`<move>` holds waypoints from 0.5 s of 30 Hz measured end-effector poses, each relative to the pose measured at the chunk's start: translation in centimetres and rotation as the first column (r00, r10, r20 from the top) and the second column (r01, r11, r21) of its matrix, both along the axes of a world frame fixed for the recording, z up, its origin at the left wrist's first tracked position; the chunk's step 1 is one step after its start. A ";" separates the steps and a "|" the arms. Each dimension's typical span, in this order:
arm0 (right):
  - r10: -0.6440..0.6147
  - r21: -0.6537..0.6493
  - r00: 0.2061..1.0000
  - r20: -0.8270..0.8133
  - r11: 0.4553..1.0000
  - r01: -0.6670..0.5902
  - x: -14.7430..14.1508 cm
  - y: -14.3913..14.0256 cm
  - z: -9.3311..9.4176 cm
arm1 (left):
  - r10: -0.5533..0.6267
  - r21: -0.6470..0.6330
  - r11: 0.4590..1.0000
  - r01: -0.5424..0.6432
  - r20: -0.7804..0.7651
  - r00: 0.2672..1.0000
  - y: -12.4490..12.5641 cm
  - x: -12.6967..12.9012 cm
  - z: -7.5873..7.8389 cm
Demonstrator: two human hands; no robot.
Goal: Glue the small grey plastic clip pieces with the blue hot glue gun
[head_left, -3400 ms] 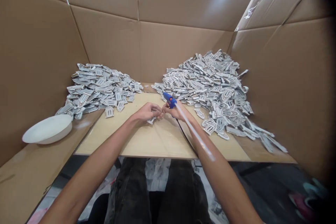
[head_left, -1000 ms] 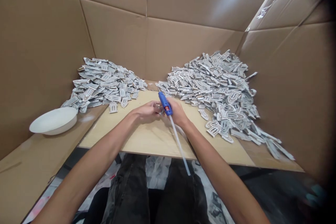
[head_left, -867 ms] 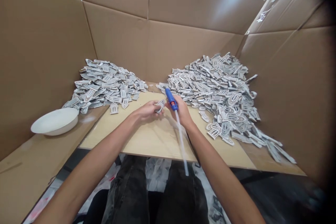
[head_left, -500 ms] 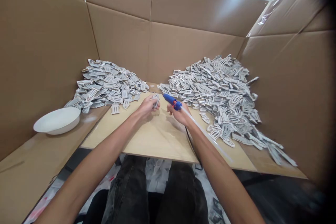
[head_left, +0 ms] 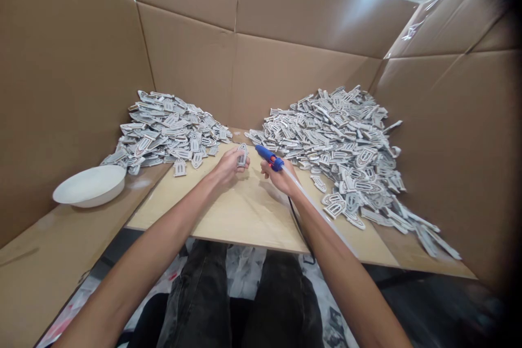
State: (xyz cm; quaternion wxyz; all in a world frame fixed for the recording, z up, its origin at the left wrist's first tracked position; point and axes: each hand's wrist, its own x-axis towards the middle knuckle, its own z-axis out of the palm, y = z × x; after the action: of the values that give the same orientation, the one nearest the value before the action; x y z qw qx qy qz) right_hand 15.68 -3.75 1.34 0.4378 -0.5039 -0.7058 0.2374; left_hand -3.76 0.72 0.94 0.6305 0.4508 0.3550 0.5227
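My left hand (head_left: 229, 166) pinches a small grey-white cut-out piece (head_left: 242, 154) and holds it upright above the wooden board (head_left: 228, 212). My right hand (head_left: 280, 176) grips a blue glue gun (head_left: 269, 157) whose nozzle points left toward the piece, a small gap apart. A clear glue stick (head_left: 318, 209) juts from the gun's back along my right forearm, and its black cord (head_left: 299, 228) runs down off the board's front edge.
A large heap of the same pieces (head_left: 342, 141) fills the right back; a smaller heap (head_left: 167, 133) lies at the left back. A white bowl (head_left: 89, 186) sits on the cardboard ledge at left. Cardboard walls (head_left: 261, 65) enclose three sides.
My hands have drawn apart. The left hand lifted the piece up and away toward the back left; the glue gun swung from over the piece to point left beside it.
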 end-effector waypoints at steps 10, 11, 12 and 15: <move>-0.007 -0.001 1.000 -0.008 1.000 0.007 -0.1 -0.2 0.2 | -0.048 -0.020 0.999 0.049 0.051 0.998 0.0 -0.2 0.1; -0.009 0.002 1.000 -0.006 1.000 0.009 -0.1 -0.2 0.2 | -0.055 -0.007 0.998 0.055 0.047 0.997 -0.1 -0.2 0.1; -0.010 0.004 1.000 -0.005 1.000 0.010 0.0 -0.1 0.2 | -0.063 0.004 0.998 0.063 0.042 0.997 -0.2 -0.2 0.1; -0.004 0.011 1.000 0.000 1.000 0.004 0.0 -0.1 0.2 | -0.077 0.006 0.997 0.077 0.029 0.997 -0.5 -0.1 0.2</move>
State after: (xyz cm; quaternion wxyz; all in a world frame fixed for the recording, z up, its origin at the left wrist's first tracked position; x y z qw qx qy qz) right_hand 15.67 -3.84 1.49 0.4411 -0.5026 -0.7062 0.2326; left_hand -3.90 0.23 1.10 0.6542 0.4581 0.3268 0.5053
